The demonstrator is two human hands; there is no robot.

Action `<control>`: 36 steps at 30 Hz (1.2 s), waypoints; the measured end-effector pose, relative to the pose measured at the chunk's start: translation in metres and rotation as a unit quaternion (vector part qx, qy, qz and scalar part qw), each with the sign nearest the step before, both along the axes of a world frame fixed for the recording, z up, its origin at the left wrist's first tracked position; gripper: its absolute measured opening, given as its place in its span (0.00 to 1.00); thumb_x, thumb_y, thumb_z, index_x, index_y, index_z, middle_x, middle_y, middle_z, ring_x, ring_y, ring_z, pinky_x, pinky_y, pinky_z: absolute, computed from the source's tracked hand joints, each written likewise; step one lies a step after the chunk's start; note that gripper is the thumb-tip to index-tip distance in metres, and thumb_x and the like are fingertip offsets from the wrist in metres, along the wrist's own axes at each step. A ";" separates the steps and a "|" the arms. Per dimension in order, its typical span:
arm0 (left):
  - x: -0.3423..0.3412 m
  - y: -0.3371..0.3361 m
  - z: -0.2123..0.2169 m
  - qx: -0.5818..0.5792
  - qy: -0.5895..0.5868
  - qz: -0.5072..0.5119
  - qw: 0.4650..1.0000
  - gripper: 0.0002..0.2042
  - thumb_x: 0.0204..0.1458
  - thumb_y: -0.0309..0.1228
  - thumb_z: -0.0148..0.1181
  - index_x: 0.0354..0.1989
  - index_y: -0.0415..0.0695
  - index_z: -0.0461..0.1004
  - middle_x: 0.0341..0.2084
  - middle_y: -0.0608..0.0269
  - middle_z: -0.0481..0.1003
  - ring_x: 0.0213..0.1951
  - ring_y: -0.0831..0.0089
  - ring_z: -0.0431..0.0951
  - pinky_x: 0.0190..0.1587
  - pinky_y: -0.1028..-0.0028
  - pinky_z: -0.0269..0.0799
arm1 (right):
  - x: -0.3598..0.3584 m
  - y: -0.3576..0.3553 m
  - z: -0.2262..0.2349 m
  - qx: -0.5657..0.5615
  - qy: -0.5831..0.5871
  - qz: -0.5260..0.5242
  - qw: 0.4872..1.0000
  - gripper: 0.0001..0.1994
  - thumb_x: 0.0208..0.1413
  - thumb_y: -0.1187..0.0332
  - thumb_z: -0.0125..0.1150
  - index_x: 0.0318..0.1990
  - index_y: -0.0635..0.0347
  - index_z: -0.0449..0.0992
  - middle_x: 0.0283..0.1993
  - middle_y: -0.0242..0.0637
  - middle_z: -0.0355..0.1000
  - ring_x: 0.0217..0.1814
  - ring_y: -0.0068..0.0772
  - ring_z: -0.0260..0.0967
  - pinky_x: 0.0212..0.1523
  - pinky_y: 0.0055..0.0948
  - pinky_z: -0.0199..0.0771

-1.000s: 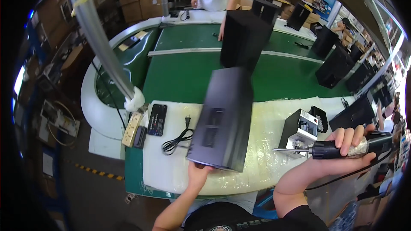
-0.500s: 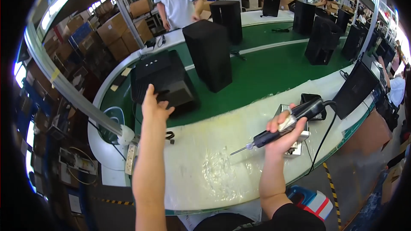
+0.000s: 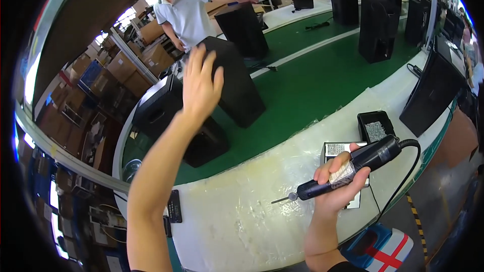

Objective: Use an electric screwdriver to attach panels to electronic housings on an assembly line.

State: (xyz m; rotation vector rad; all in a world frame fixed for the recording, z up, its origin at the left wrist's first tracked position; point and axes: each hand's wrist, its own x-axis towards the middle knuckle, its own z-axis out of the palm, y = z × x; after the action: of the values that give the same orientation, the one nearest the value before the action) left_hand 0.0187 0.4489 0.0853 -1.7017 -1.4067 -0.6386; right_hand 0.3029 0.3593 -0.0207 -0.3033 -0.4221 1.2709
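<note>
My right hand [image 3: 337,191] is wrapped around a black corded electric screwdriver [image 3: 375,156], whose thin bit points left above the white worktop. Farther out on the left, my left hand [image 3: 200,88] is raised with its fingers spread, holding nothing. It overlaps the near side of a tall black speaker cabinet [image 3: 237,88]; whether it touches, I cannot tell. Another black speaker cabinet [image 3: 164,103] lies partly hidden behind my left forearm. Behind my right hand sits a silver box with a label [image 3: 337,149], beside a black tray of small screws [image 3: 375,130].
The white worktop [image 3: 227,221] borders a green conveyor [image 3: 302,95] carrying several black speakers. A black panel [image 3: 433,93] leans at the right. Across the conveyor, a person in a white shirt [image 3: 189,12] reaches over another speaker [image 3: 243,27]. A metal post [image 3: 65,158] bends along the left.
My left hand has moved up and right, from the lying speaker to the tall one. The view has shifted. Across the conveyor, the person has stretched out an arm. My right hand keeps the screwdriver.
</note>
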 end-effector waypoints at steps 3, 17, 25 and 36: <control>-0.034 0.053 -0.009 -0.102 -0.045 0.177 0.978 0.27 0.60 0.49 0.39 0.56 0.36 0.65 0.58 0.40 0.61 0.60 0.48 0.60 0.61 0.55 0.54 | -0.001 0.001 0.002 0.014 -0.019 -0.007 1.000 0.30 0.61 0.41 0.35 0.55 0.59 0.60 0.24 0.29 0.61 0.12 0.23 0.57 0.16 0.24 0.61; 0.079 0.033 0.038 -0.224 0.230 -0.262 0.910 0.13 0.51 0.38 0.55 0.38 0.40 0.72 0.37 0.56 0.74 0.46 0.62 0.72 0.54 0.61 0.62 | 0.010 -0.004 0.005 0.002 -0.027 -0.020 0.999 0.29 0.62 0.42 0.32 0.55 0.59 0.60 0.24 0.30 0.61 0.12 0.21 0.57 0.16 0.22 0.62; 0.093 0.022 0.012 -0.276 0.341 -0.252 0.862 0.21 0.57 0.45 0.48 0.15 0.47 0.71 0.11 0.63 0.71 0.19 0.64 0.72 0.29 0.71 0.66 | 0.038 -0.015 0.018 0.071 0.046 -0.054 0.995 0.29 0.63 0.44 0.34 0.56 0.62 0.59 0.24 0.32 0.61 0.12 0.23 0.57 0.14 0.23 0.61; 0.052 -0.097 0.024 -0.166 0.212 -0.200 0.942 0.16 0.48 0.30 0.60 0.11 0.47 0.64 0.10 0.65 0.64 0.15 0.65 0.66 0.24 0.68 0.61 | 0.098 -0.062 0.019 0.167 -0.096 -0.155 0.969 0.35 0.62 0.43 0.38 0.63 0.68 0.51 0.26 0.33 0.61 0.15 0.24 0.59 0.17 0.24 0.64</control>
State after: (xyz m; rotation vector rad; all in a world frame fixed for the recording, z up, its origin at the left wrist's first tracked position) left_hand 0.0704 0.3521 0.1092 -2.2624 -0.9005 -0.2205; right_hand 0.4006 0.2973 -0.0022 -0.1971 -0.7164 0.8492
